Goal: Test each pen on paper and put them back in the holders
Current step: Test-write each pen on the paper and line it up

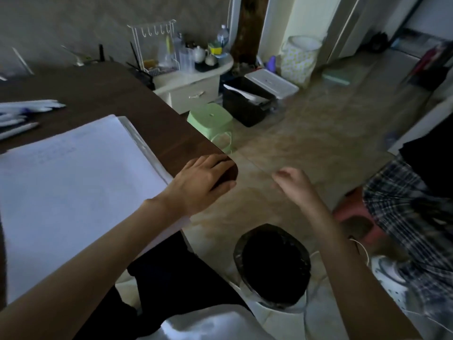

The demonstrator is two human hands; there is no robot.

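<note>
Left hand flat on the rounded corner of the dark table. Right hand at its 3 o'clock, off the table, fingers loosely curled, holding nothing. Paper stack at 9 o'clock. Blurred pens at 10. Black-lined bin at 6, on the floor.

Left hand rests on table corner. Paper stack lies on table, touching that hand's wrist on its left. Pens lie beyond the stack, well left. Stool on floor, ahead of left hand. Right hand off table, over floor. Bin on floor, nearer than both hands, between forearms.
</note>
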